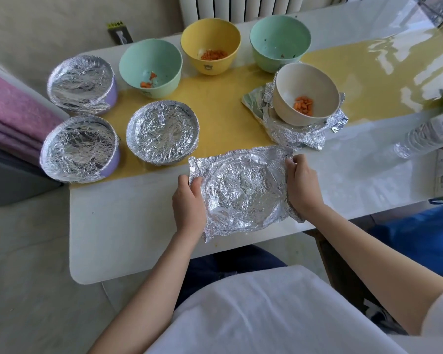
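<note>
Head camera: I look down at a white table (128, 226) with a yellow strip (215, 106) running across it.
Foil-draped bowl (243, 192): it sits at the near edge of the table, right in front of me and between my hands. The crinkled foil sinks into a round hollow and its corners stick out loose. I cannot see the bowl itself under the foil.
Left hand (189, 200): my fingers curl round the left side of the foil-draped bowl, with the thumb pinching the foil's edge near the far corner.
Right hand (302, 185): it grasps the right side, fingers bent over the rim and pressing the foil down against the wall.
Wrapped bowls: three stand to the left with their foil tucked tight, a far purple bowl (81, 83), a near purple bowl (79, 148) and a middle covered bowl (163, 135) just beside my foil's far left corner.
Open bowls: along the far side stand a mint bowl (149, 60) with a few carrot pieces, a yellow bowl (210, 37) with more, and a green bowl (279, 37) holding only specks.
Cream bowl (299, 83): it rests tilted on a crumpled foil sheet (297, 134) and holds carrot pieces (303, 104), a little beyond my right hand.
Plastic bottle (425, 134): it lies on its side at the right edge.
</note>
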The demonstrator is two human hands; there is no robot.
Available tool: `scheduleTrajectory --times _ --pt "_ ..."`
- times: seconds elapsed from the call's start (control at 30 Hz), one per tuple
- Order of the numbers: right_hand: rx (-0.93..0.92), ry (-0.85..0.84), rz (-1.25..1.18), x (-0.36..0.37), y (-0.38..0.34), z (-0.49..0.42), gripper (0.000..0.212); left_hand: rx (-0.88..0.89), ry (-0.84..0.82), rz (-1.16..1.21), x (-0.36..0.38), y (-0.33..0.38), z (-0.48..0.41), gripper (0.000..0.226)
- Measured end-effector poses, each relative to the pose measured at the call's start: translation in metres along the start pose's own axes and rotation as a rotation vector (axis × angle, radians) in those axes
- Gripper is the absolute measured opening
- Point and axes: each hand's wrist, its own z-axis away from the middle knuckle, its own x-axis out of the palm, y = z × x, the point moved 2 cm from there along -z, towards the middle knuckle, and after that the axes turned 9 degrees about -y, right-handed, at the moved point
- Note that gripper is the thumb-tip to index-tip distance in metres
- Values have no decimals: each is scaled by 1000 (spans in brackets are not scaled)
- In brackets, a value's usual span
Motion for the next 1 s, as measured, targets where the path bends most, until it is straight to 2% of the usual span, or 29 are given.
scheduleTrajectory --times 0.3,0.4,0.53,0.77,0.9,1.0 --pt "76 -2 -24 8 5 -6 32 47 -17 -85 6 -3 -8 21" --pt "88 -20 -22 11 7 -8 33 48 -33 -24 7 -3 -9 23" --pt "93 -52 -25 12 9 -11 32 -44 -135 99 15 -12 -16 29" --pt "133 -265 -48 14 6 -20 46 -213 -296 420 25 -24 -23 32" --pt "156 -269 -101 15 7 -19 46 -210 -271 419 27 -27 -24 32" --pt "198 -225 -61 17 13 -22 43 -216 -175 292 21 -23 -21 27"
